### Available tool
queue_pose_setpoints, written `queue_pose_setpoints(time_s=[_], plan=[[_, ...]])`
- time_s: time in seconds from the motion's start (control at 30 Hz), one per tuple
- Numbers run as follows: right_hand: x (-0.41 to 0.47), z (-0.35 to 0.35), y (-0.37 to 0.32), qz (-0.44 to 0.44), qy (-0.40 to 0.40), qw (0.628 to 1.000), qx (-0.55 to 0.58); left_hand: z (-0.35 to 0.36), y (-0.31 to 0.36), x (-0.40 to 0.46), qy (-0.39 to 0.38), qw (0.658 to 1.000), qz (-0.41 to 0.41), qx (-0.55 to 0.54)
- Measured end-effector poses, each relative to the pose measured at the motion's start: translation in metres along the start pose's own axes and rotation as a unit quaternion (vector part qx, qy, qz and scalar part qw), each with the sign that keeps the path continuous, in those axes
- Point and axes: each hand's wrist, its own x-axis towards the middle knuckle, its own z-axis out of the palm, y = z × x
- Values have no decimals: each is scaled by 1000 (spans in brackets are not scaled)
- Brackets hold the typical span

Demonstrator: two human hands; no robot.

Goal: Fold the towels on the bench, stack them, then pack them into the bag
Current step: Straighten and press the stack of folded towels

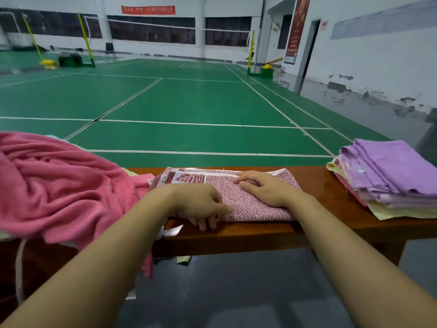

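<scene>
On glossy brown wooden bench (319, 183), folded pink-and-white speckled terry towel (248, 200) lying at centre; left hand (201, 204) gripping its near edge, fingers curling under fold; right hand (262, 188) resting flat on top, fingers relaxed, slightly spread; stack of folded lilac, pink and pale yellow towels (387, 176) sitting at right end; crumpled pink fleecy towel heap (59, 185) lying at left

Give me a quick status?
Left hand gripping patterned towel's near edge; right hand pressing flat on it. Folded stack waiting right. Nothing in the way.
</scene>
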Motion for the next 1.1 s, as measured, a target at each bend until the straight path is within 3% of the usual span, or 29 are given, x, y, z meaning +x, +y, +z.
queue_pose_setpoints(time_s=[0.1,0.2,0.3,0.4,0.6,0.9,1.1], plan=[[-2,-3,-3,18,2,1000,-8,0,-11,11,92,995,-4,29],[0,-15,-11,56,-36,993,-94,1,-21,18,169,982,-22,79],[1,-29,-28,107,-87,974,-180,-2,-33,25,238,956,-76,155],[2,-37,-35,150,-78,973,-155,-4,-44,28,287,924,-148,204],[14,-19,-26,262,50,948,-174,3,-33,37,284,934,-190,108],[14,-15,-31,280,32,959,-5,3,-14,43,299,946,-119,-21],[7,-30,-21,242,97,941,215,-18,-26,34,368,885,-68,-277]])
